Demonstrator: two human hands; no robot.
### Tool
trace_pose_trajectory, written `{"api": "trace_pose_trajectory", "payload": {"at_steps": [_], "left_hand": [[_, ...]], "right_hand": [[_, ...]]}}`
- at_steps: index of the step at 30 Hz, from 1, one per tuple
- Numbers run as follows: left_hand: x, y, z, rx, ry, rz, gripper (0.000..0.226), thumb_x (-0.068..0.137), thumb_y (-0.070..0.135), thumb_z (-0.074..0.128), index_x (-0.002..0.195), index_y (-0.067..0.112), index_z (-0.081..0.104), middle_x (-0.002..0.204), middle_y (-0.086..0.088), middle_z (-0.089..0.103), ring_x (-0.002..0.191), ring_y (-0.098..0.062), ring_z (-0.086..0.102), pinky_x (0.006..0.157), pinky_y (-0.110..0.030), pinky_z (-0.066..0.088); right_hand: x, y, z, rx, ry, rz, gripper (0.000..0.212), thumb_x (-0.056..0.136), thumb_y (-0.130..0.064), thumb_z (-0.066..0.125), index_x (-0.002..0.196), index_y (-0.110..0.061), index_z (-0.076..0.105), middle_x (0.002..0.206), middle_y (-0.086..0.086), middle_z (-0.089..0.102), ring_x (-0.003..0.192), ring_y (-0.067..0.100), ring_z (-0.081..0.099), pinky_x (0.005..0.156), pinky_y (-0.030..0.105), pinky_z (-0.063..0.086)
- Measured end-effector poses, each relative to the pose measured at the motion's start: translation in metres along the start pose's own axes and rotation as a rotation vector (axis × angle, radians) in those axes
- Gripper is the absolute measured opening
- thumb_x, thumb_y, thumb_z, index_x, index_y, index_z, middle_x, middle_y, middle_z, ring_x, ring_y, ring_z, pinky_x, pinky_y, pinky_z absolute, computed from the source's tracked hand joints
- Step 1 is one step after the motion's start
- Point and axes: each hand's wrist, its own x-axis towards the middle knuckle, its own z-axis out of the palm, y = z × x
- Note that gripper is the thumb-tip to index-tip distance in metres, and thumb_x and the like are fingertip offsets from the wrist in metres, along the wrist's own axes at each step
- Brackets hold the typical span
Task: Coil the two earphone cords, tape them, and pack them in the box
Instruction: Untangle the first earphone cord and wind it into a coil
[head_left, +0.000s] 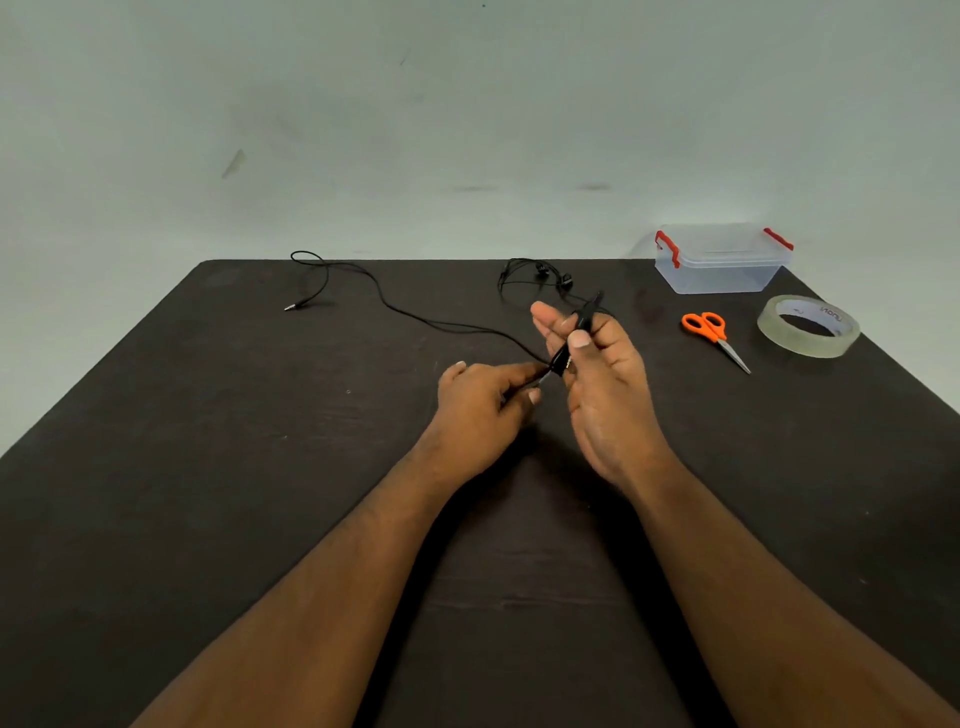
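our right hand (597, 374) pinches coiled thin black earphone cord (415, 317); left hand (483, 400) should feed it on taut.

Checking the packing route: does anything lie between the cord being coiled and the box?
Nothing visible blocks it. The cord is in both hands; the box sits far right with its lid on. Scissors and tape roll lie nearer than the box, off the line.

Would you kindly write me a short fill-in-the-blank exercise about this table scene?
1. The scissors have ____ handles.
2. The roll of tape lies to the ____ of the scissors.
3. The clear box has ____ latches.
4. The right hand holds a black ____.

Missing words: orange; right; red; cord
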Motion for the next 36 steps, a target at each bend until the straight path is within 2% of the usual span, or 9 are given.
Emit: {"api": "trace_pose_trajectory", "payload": {"at_steps": [2, 6, 11, 15, 18, 21, 25, 31, 36], "left_hand": [[-0.003, 0.001, 0.003, -0.080, -0.028, -0.037, 0.031, 0.092, 0.022, 0.059, 0.123, 0.023, 0.063, 0.089, 0.009, 0.073, 0.078, -0.002, 0.066, 0.100, -0.046, 0.043], [-0.004, 0.005, 0.003, -0.107, -0.013, -0.106, 0.028, 0.091, 0.023, 0.063, 0.118, 0.019, 0.067, 0.094, 0.001, 0.073, 0.062, 0.004, 0.053, 0.069, -0.020, 0.050], [-0.005, 0.005, -0.003, 0.084, 0.116, -0.042, 0.011, 0.089, 0.019, 0.061, 0.093, 0.022, 0.070, 0.075, 0.004, 0.058, 0.068, -0.010, 0.054, 0.061, -0.029, 0.047], [-0.004, 0.007, -0.005, 0.202, 0.141, -0.012, 0.011, 0.090, 0.018, 0.060, 0.093, 0.021, 0.069, 0.080, 0.008, 0.055, 0.072, -0.009, 0.054, 0.062, -0.023, 0.044], [-0.004, 0.006, -0.008, 0.180, 0.166, -0.006, 0.009, 0.085, 0.024, 0.070, 0.094, 0.022, 0.072, 0.082, 0.012, 0.053, 0.072, -0.004, 0.051, 0.063, -0.016, 0.039], [-0.003, 0.004, -0.011, 0.129, 0.117, -0.060, 0.011, 0.079, 0.029, 0.075, 0.084, 0.021, 0.070, 0.082, 0.009, 0.056, 0.074, -0.006, 0.053, 0.064, -0.021, 0.043], [-0.003, -0.003, -0.017, 0.123, 0.043, -0.157, 0.019, 0.081, 0.039, 0.072, 0.084, 0.021, 0.068, 0.087, 0.006, 0.058, 0.081, -0.008, 0.055, 0.071, -0.027, 0.049], [-0.003, -0.004, -0.015, 0.194, 0.241, -0.094, 0.063, 0.085, 0.062, 0.054, 0.136, 0.025, 0.049, 0.131, 0.000, 0.048, 0.119, -0.018, 0.043, 0.095, -0.034, 0.040], [0.001, 0.005, -0.022, 0.177, 0.527, 0.178, 0.058, 0.094, 0.031, 0.059, 0.145, 0.023, 0.034, 0.153, -0.009, 0.030, 0.140, -0.023, 0.028, 0.107, -0.038, 0.028]], "right_hand": [[-0.002, 0.002, 0.000, -0.223, -0.012, -0.068, 0.021, 0.101, -0.003, 0.036, 0.101, -0.013, 0.054, 0.128, 0.005, 0.061, 0.123, 0.012, 0.054, 0.103, 0.025, 0.041], [-0.004, 0.001, -0.001, -0.587, -0.070, -0.164, 0.017, 0.099, -0.003, 0.041, 0.103, -0.012, 0.054, 0.126, -0.005, 0.060, 0.098, -0.009, 0.059, 0.076, 0.006, 0.045], [-0.001, 0.012, -0.006, -0.838, -0.139, -0.205, 0.014, 0.098, -0.006, 0.047, 0.093, -0.019, 0.050, 0.105, 0.006, 0.068, 0.098, 0.016, 0.065, 0.076, 0.033, 0.054], [0.002, 0.018, -0.008, -0.942, -0.098, -0.221, 0.008, 0.097, -0.010, 0.050, 0.091, -0.008, 0.056, 0.087, 0.009, 0.066, 0.080, 0.025, 0.064, 0.067, 0.039, 0.050], [0.003, 0.016, -0.008, -0.865, -0.016, -0.138, 0.011, 0.096, -0.009, 0.051, 0.089, -0.007, 0.059, 0.090, 0.009, 0.069, 0.082, 0.021, 0.067, 0.068, 0.035, 0.054], [0.005, 0.008, -0.004, -0.417, 0.108, 0.061, 0.016, 0.098, -0.005, 0.046, 0.095, -0.007, 0.061, 0.096, 0.007, 0.070, 0.082, 0.014, 0.070, 0.071, 0.026, 0.056], [0.009, 0.000, -0.012, -0.088, 0.153, 0.076, 0.022, 0.100, -0.007, 0.042, 0.090, -0.010, 0.061, 0.076, 0.004, 0.063, 0.067, 0.015, 0.058, 0.065, 0.026, 0.051], [0.009, 0.000, -0.013, -0.074, 0.057, 0.104, 0.025, 0.100, -0.007, 0.041, 0.087, -0.011, 0.062, 0.067, 0.001, 0.053, 0.060, 0.010, 0.044, 0.057, 0.024, 0.039], [0.004, 0.000, -0.012, -0.209, -0.138, 0.135, 0.022, 0.100, -0.010, 0.044, 0.090, -0.009, 0.064, 0.068, 0.002, 0.056, 0.064, 0.014, 0.048, 0.058, 0.023, 0.042]]}}
